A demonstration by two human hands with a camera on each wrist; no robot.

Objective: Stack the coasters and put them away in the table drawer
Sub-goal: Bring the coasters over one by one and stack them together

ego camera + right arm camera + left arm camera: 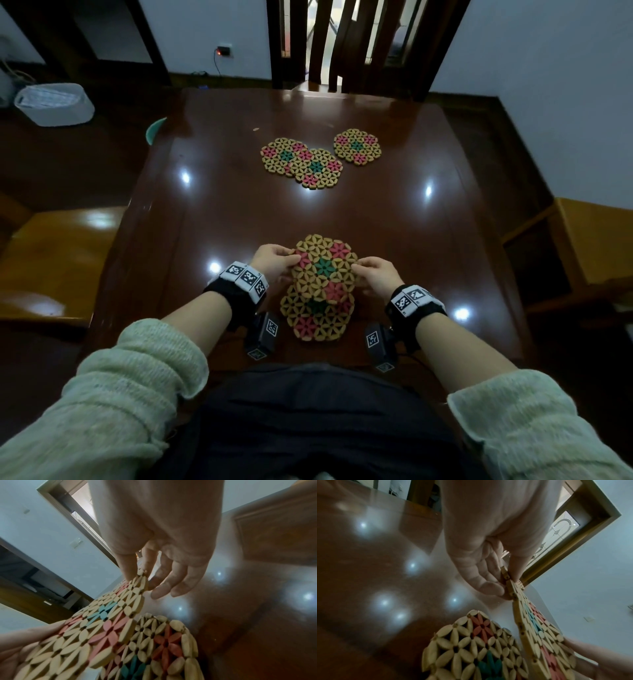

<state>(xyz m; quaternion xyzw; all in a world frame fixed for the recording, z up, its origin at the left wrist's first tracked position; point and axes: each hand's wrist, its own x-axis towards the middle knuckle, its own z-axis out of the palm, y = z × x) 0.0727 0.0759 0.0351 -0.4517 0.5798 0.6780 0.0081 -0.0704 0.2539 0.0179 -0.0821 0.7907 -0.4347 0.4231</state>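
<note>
Both my hands hold one flower-patterned wooden coaster (323,265) tilted above the near table. My left hand (274,262) pinches its left edge, thumb on top; my right hand (375,274) pinches its right edge. The wrist views show the same coaster (544,642) (96,626) lifted at an angle, held at both edges. Under it, flat on the table, lies a second coaster (315,317) (471,649) (164,647), partly covered. Farther off lie two overlapping coasters (279,157) (318,168) and a separate one (357,146). No drawer is in view.
The glossy dark wooden table (239,212) runs to a chair back (356,44) at its far edge. A wooden seat (58,246) stands at the left, another (596,240) at the right. A white basket (53,102) sits on the floor, far left.
</note>
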